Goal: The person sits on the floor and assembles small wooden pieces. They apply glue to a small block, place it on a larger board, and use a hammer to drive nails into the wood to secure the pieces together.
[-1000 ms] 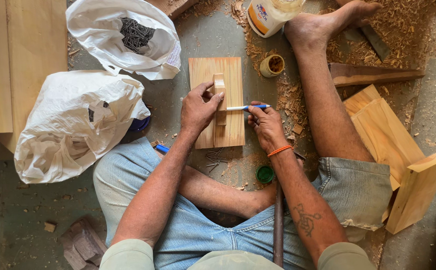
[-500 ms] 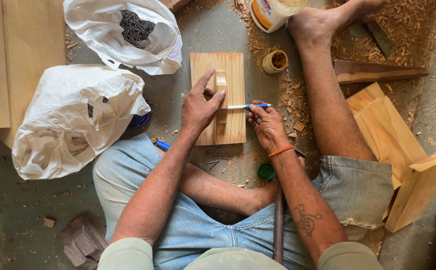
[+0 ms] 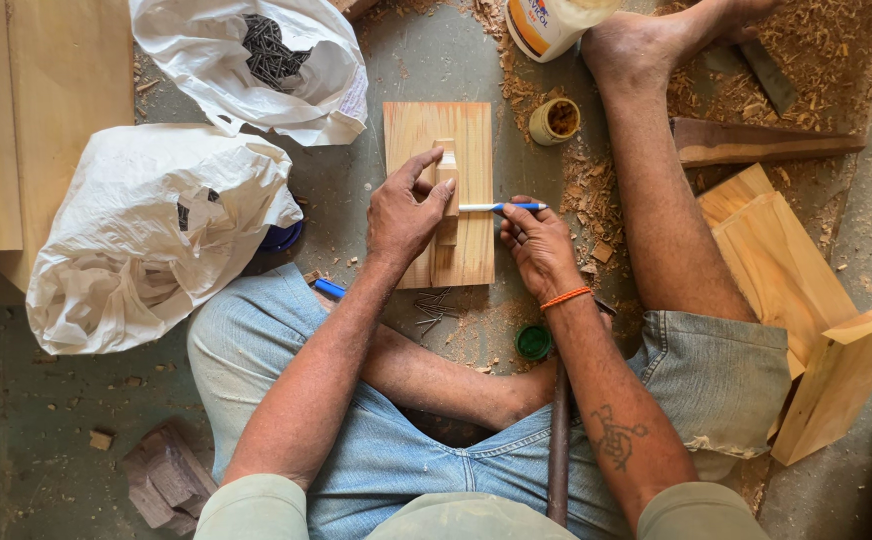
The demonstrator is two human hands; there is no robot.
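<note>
A pale rectangular wooden board [image 3: 473, 135] lies on the floor in front of me. On it stands a small narrow wooden block [image 3: 447, 170], pressed down by my left hand [image 3: 403, 212] with thumb and forefinger on it. My right hand [image 3: 536, 245] grips a blue and white pen [image 3: 501, 208], its tip touching the block's right side. An orange band circles my right wrist.
Two white plastic bags [image 3: 156, 235] lie at left, the far one [image 3: 286, 55] holding dark nails. Loose nails [image 3: 434, 305], a green cap [image 3: 533, 342], a small open tin [image 3: 556, 120], a glue bottle [image 3: 546, 25], wooden boards [image 3: 796, 290] at right, planks [image 3: 36, 110] at left, shavings around.
Both hands hold nearly the same place on the board. The view has shifted slightly; the pen stays at the block's side.
</note>
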